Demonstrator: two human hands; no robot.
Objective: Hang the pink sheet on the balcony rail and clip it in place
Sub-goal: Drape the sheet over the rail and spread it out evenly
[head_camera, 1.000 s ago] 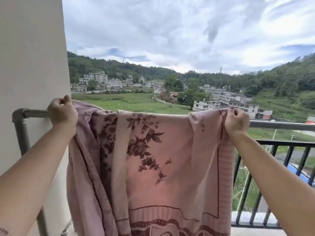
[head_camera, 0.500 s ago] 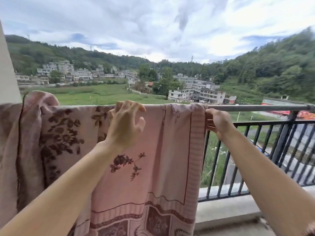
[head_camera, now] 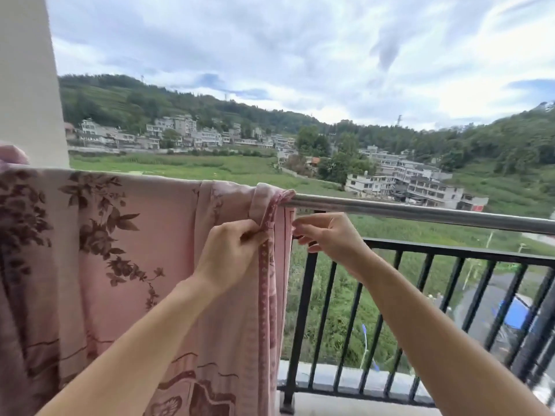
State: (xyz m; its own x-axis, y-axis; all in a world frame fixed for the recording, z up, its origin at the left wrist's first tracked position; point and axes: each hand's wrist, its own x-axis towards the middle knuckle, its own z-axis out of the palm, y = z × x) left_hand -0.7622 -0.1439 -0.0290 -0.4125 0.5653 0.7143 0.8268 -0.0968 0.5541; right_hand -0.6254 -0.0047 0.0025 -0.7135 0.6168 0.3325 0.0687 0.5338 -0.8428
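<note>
Hanging over the round silver metal balcony rail (head_camera: 420, 213) is the pink cotton sheet with dark maroon flower print (head_camera: 120, 265). It covers the rail from the frame's left edge to about mid-rail and falls on the near side of the rail down past the bottom of the view. At the sheet's right end the cloth is bunched and folded where it crosses the rail, with a patterned hem strip running straight down from the rail. Left hand (head_camera: 231, 256): just below the rail, on the near side, thumb and curled fingers pinching that folded hem. Right hand (head_camera: 333, 238): also just below the rail, right of the sheet's edge, fingers partly bent, fingertips (head_camera: 297, 223) at the edge of the cloth; cannot tell whether it grasps the cloth or only touches it. To the right of the sheet the rail is bare metal. Under the rail runs a black metal balustrade with upright bars (head_camera: 450, 253), fixed to a pale concrete ledge (head_camera: 345, 378). Above the rail's left end stands a white wall (head_camera: 30, 85). Beyond the rail: green fields (head_camera: 180, 166), pale multi-storey houses (head_camera: 414, 187), wooded hills (head_camera: 495, 142), cloudy sky (head_camera: 300, 55).
</note>
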